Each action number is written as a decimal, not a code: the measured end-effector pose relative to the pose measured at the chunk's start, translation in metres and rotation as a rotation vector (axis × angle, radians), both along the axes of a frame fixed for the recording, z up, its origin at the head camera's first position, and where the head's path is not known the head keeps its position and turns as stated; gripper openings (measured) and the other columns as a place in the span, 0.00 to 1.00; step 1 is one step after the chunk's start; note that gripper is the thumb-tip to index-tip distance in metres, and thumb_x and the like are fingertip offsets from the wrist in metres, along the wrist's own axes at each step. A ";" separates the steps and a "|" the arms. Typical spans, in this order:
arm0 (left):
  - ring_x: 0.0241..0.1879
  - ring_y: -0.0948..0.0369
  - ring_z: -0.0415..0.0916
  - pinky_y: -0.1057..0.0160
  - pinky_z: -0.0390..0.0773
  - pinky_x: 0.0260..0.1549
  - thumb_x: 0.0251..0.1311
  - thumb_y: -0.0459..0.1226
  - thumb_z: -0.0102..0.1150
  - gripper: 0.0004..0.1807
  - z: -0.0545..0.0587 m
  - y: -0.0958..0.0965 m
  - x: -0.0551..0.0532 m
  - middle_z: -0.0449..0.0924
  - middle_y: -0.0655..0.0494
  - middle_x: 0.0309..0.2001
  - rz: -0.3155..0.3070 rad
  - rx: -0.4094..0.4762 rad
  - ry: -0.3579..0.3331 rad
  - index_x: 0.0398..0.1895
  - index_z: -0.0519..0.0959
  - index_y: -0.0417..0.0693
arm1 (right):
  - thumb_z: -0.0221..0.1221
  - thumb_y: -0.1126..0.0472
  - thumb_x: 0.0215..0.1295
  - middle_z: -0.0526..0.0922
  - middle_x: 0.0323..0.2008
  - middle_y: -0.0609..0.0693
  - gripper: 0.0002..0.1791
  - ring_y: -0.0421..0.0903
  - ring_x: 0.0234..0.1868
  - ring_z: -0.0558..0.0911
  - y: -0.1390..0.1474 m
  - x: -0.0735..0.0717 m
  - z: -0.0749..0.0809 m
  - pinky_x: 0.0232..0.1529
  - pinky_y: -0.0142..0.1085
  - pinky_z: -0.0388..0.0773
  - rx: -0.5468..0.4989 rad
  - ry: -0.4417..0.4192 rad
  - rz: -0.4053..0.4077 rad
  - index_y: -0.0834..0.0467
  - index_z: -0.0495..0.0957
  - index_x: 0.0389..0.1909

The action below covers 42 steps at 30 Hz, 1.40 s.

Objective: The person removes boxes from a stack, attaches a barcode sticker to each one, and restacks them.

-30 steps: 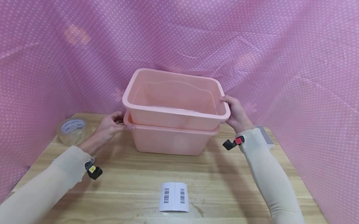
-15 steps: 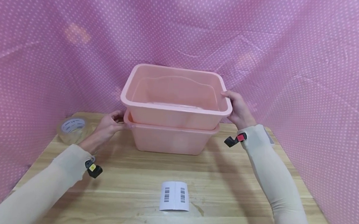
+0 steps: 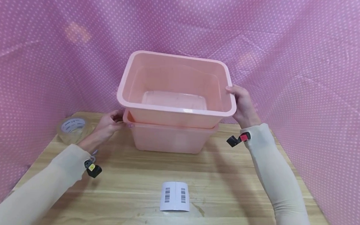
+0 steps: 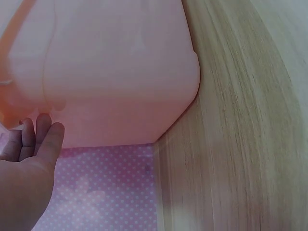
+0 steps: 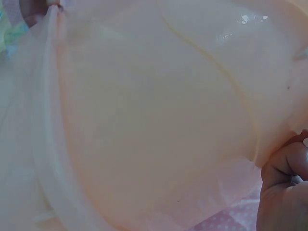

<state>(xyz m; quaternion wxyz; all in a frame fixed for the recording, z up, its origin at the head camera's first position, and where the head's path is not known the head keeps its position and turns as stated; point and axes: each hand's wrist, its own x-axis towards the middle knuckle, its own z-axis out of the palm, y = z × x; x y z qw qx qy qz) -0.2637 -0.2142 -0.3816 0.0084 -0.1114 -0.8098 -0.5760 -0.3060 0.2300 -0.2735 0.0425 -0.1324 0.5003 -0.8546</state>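
Observation:
Two pink plastic bins stand one in the other in the head view. The upper bin [image 3: 174,118] is partly lifted out of the lower bin [image 3: 169,139], its opening tilted toward me and its right end higher. My right hand [image 3: 243,105] grips the upper bin's right end, thumb over the rim. At the left end of the lower bin my left hand [image 3: 106,124] holds the rim with bent fingers. In the left wrist view the fingers [image 4: 50,144] meet the pink wall just under the rim. Pink plastic fills most of the right wrist view, my right hand [image 5: 284,183] at its edge.
A wide roll of clear packing tape [image 3: 73,130] stands at the left back of the wooden table [image 3: 135,190]. A white card with two barcodes [image 3: 174,196] lies in front of the bins. Pink dotted cloth [image 3: 177,23] hangs behind and at both sides.
The upper bin has risen and tipped further toward me, showing more of its floor. My right hand has moved up and slightly right with it; my left hand has barely moved.

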 end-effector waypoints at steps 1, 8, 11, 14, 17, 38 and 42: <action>0.52 0.70 0.73 0.80 0.76 0.50 0.61 0.35 0.69 0.32 0.000 0.000 0.000 0.75 0.53 0.55 0.002 -0.004 -0.002 0.65 0.69 0.32 | 0.45 0.70 0.74 0.88 0.27 0.53 0.15 0.44 0.27 0.88 0.000 0.001 0.001 0.28 0.31 0.85 0.000 0.009 -0.002 0.63 0.80 0.32; 0.53 0.68 0.71 0.80 0.74 0.50 0.62 0.37 0.69 0.32 -0.002 -0.002 0.002 0.74 0.51 0.57 0.017 -0.035 0.006 0.66 0.69 0.35 | 0.46 0.70 0.73 0.89 0.25 0.51 0.17 0.43 0.26 0.88 -0.001 0.006 0.009 0.27 0.31 0.84 0.029 0.072 -0.050 0.60 0.81 0.29; 0.53 0.69 0.70 0.80 0.74 0.50 0.62 0.35 0.68 0.31 -0.002 -0.003 0.002 0.74 0.45 0.59 0.008 -0.029 0.023 0.66 0.69 0.34 | 0.47 0.70 0.73 0.89 0.26 0.51 0.16 0.43 0.26 0.88 0.000 0.008 0.012 0.27 0.30 0.84 0.034 0.098 -0.063 0.60 0.81 0.29; 0.52 0.70 0.71 0.80 0.74 0.49 0.63 0.34 0.67 0.30 -0.003 -0.004 0.001 0.74 0.45 0.59 0.007 -0.021 0.031 0.66 0.69 0.33 | 0.48 0.68 0.72 0.89 0.27 0.50 0.14 0.43 0.27 0.88 0.002 0.010 0.016 0.29 0.30 0.84 0.052 0.122 -0.082 0.59 0.81 0.30; 0.52 0.69 0.71 0.80 0.75 0.49 0.62 0.35 0.68 0.30 -0.003 -0.005 0.001 0.75 0.51 0.56 0.008 -0.019 0.031 0.65 0.70 0.33 | 0.49 0.67 0.71 0.89 0.29 0.49 0.12 0.43 0.29 0.88 0.003 0.011 0.020 0.31 0.30 0.85 0.062 0.142 -0.093 0.59 0.82 0.33; 0.50 0.75 0.76 0.80 0.75 0.50 0.62 0.39 0.70 0.35 -0.004 -0.036 0.001 0.77 0.65 0.53 0.024 -0.006 -0.044 0.68 0.66 0.34 | 0.52 0.68 0.69 0.88 0.29 0.52 0.09 0.44 0.29 0.87 0.033 0.021 0.044 0.31 0.31 0.83 -0.032 0.201 -0.131 0.62 0.80 0.32; 0.49 0.72 0.76 0.78 0.75 0.50 0.62 0.38 0.70 0.34 -0.004 -0.041 0.002 0.78 0.64 0.51 0.011 0.007 -0.033 0.66 0.67 0.32 | 0.53 0.68 0.69 0.88 0.30 0.53 0.07 0.45 0.30 0.87 0.040 0.023 0.045 0.31 0.31 0.83 -0.051 0.205 -0.138 0.63 0.80 0.35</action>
